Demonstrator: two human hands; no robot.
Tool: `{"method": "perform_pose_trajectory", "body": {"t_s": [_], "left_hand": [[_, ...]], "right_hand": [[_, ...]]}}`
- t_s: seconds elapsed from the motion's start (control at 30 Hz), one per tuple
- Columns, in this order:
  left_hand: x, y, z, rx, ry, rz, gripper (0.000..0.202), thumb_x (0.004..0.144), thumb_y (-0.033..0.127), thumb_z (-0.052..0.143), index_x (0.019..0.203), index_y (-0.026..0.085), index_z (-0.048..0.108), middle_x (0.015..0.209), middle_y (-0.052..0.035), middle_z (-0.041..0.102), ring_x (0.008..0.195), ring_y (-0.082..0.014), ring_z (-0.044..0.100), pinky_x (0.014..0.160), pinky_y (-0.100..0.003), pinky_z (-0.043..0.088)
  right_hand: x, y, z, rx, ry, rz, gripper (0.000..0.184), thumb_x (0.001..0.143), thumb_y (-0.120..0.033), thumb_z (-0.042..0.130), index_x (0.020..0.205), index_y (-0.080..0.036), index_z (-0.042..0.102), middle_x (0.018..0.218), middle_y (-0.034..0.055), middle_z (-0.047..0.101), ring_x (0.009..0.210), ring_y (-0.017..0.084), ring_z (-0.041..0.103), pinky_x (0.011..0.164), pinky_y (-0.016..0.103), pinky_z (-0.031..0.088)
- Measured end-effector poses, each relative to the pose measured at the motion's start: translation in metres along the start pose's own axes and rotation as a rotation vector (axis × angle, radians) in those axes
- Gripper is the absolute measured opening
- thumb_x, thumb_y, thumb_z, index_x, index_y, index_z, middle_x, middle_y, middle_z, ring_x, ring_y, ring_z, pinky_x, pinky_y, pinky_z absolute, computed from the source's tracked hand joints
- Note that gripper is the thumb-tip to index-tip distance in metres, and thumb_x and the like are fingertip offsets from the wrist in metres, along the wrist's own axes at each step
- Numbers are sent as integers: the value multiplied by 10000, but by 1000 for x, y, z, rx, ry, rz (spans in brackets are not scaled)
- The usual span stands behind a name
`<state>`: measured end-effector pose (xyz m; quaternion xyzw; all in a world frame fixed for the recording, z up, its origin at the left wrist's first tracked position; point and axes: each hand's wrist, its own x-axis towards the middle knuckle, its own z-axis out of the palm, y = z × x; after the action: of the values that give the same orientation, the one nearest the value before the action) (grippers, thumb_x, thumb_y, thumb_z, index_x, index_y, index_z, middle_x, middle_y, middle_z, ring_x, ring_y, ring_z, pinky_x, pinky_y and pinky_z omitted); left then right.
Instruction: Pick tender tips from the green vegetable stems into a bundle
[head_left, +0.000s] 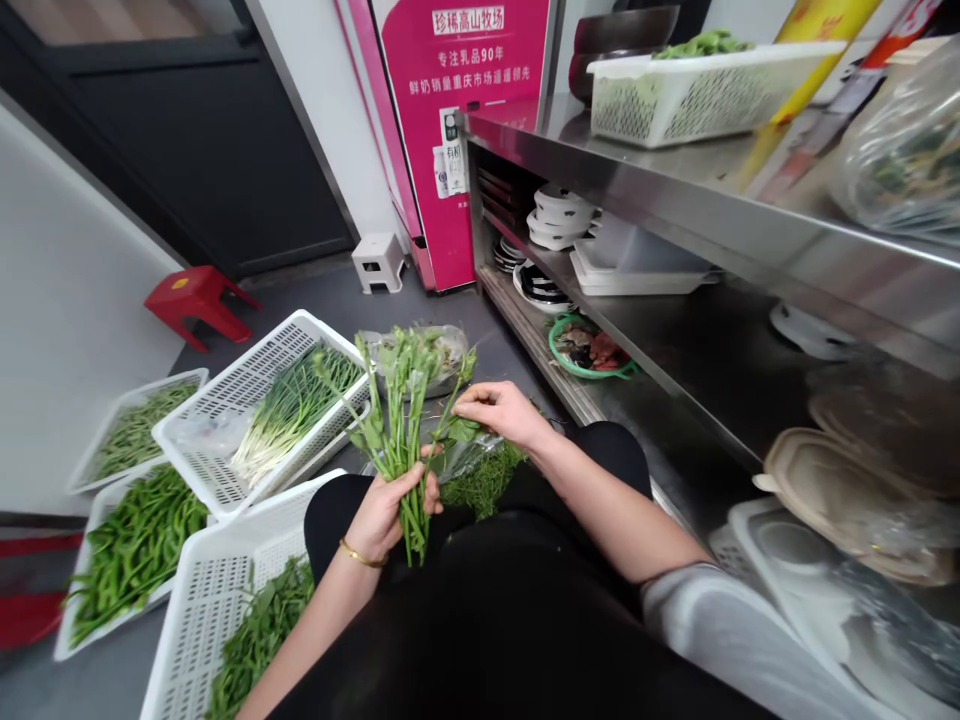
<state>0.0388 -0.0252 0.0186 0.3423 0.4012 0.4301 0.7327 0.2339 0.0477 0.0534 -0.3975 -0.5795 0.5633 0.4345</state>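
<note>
My left hand (394,500) is closed round the lower stems of a bunch of leafy green vegetable stems (405,400), held upright above my lap. To the right of the bunch, my right hand (501,412) pinches thumb and fingers together at a thin side stem with a drooping leaf (459,430). Whether that stem is still joined to the bunch, I cannot tell. Below my right hand lies a heap of fine green sprigs (484,480) on clear plastic. Behind the bunch, a bowl (446,350) with plant bits stands on the floor, partly hidden.
At left stand white baskets of spring onions (296,400), green peppers (142,540), long beans (142,425) and leafy greens (262,635). A red stool (199,300) and white stool (379,262) are farther back. A steel shelf (637,170) with dishes runs along my right.
</note>
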Motion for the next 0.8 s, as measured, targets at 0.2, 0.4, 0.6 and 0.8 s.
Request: {"method": "perform_pose_trajectory", "body": {"t_s": [0.2,0.4,0.6,0.8], "left_hand": [[1,0,-4,72,95,43,211,732,242,659,889,113,600,582,-1,591,394,-80,474,430,-249,461],[-7,4,-1,170,141,70,209,717,254,672,854,112,603,563,1,579,404,-77,466,414,-231,449],[-17,4,2,291,140,76,204,722,284,665,840,131,599,550,13,565,401,-69,448,438,-232,455],[-23,6,2,419,143,99,219,737,312,650,857,136,599,559,18,560,412,-70,448,450,-222,440]], "right_hand": [[-13,14,-11,-207,-47,14,307,742,-397,591,764,-98,656,506,-31,494,437,61,391,446,197,310],[-60,-39,-50,-828,56,-408,134,811,-255,561,842,-160,651,787,40,618,699,115,547,662,242,415],[-62,-81,-70,-889,173,-731,173,833,-256,541,955,-196,649,926,73,630,889,166,563,802,313,443],[-18,-64,-71,-877,-471,-359,226,852,-270,499,896,-139,678,853,50,672,783,127,597,728,234,427]]}}
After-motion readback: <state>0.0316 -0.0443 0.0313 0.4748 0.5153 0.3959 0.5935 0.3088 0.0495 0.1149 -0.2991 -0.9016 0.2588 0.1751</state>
